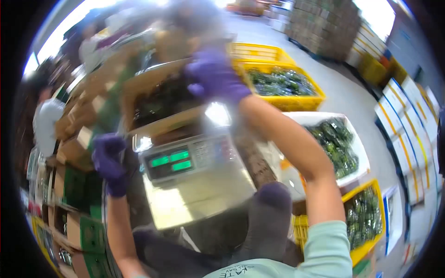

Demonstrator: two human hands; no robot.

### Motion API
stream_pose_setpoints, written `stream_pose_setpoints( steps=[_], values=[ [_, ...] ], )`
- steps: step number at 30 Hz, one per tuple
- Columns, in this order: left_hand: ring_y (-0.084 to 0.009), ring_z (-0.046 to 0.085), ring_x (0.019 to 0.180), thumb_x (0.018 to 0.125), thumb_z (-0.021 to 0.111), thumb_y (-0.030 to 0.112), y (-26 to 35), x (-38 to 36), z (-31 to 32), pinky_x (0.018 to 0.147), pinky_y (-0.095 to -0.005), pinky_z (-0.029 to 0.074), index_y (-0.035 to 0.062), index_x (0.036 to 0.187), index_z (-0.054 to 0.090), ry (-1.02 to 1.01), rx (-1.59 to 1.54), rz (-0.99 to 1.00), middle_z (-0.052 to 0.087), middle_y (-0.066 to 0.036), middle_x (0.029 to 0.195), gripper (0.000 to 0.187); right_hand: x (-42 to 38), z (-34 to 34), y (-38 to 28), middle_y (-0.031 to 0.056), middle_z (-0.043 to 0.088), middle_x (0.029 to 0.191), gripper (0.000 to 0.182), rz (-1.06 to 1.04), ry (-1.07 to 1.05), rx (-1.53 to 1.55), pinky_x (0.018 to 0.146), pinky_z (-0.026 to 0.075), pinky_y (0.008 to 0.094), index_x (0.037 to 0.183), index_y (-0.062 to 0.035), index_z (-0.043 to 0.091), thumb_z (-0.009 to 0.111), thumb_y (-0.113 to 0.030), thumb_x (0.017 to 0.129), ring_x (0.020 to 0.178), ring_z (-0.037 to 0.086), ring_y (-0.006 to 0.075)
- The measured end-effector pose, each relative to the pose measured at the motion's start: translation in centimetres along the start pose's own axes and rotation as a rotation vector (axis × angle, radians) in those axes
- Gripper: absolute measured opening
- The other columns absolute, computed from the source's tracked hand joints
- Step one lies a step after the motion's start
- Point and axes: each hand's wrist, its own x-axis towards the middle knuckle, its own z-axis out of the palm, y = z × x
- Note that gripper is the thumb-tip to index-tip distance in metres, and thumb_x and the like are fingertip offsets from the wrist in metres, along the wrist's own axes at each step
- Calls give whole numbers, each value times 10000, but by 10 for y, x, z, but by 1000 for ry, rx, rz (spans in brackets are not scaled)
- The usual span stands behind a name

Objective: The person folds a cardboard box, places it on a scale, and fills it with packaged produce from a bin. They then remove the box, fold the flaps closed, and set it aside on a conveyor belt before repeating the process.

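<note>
Nearby, a yellow crate holds bagged greens; left hand half-open, right hand too blurred to tell.

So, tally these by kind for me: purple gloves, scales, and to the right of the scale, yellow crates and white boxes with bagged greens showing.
Purple gloves: 2
Scale: 1
Yellow crates with bagged greens showing: 2
White box with bagged greens showing: 1
Total: 6
</note>
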Motion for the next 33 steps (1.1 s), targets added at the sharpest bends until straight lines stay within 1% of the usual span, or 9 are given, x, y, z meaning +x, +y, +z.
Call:
stream_pose_setpoints(
  steps=[2,5,10,13,16,24,27,30,33],
  values=[
    [-155,603,750,1032,348,337,-22,6,-19,710,-300,486,15,876,614,-156,-234,-27,653,-85,862,446,-3,15,4,111,604,830,81,21,396,196,665,442,439,650,-155,673,676,-222,604,839,581,311],
    [-191,608,836,1033,356,362,-51,16,-50,801,-342,501,7,994,614,-163,-425,-199,655,-101,937,440,-13,9,6,144,589,805,150,136,520,389,666,440,461,768,-70,604,671,-173,683,802,579,343],
    [-234,594,1071,1024,374,368,-80,21,-80,1006,-398,436,-32,1236,518,-186,-161,-17,610,-136,1190,475,-55,-45,5,148,543,743,152,385,649,915,661,452,377,883,-17,481,611,23,814,685,573,304],
    [-302,448,1294,1000,420,441,26,4,15,1082,-442,349,-29,1364,432,-243,387,489,484,-191,1378,594,-71,-48,12,65,532,830,171,505,868,1184,649,453,288,969,-34,446,561,49,873,709,527,116],
    [-381,437,1290,979,439,472,75,-21,74,1070,-483,355,-11,1372,387,-259,711,731,438,-230,1400,625,-108,-59,25,41,553,849,120,515,975,1244,656,471,239,993,-41,468,506,36,909,744,533,93],
    [-422,424,1298,957,510,440,87,-66,97,1073,-528,330,51,1340,450,-733,799,841,453,-216,1393,549,-380,-116,147,77,608,834,159,1152,791,590,550,514,254,1023,-12,518,587,-102,911,778,638,125],
    [-424,428,1294,968,497,408,81,-73,104,1070,-538,329,50,1340,449,-755,840,788,463,-216,1384,518,-508,-137,202,114,617,764,292,1310,-40,38,641,491,382,989,-13,539,694,-207,835,707,632,232],
    [-420,442,1282,979,486,384,75,-77,112,1062,-547,339,48,1339,447,-759,886,782,461,-219,1385,494,-571,-115,223,230,595,1193,554,1457,-798,-161,909,481,457,1187,-48,556,774,-288,737,1070,591,375],
    [-431,461,1261,989,472,357,74,-78,129,1048,-551,368,41,1320,454,-772,931,818,455,-235,1379,458,-583,-49,251,220,514,1330,769,1262,-616,40,1040,400,446,1342,-67,483,793,-318,685,1262,476,351]
  ],
)
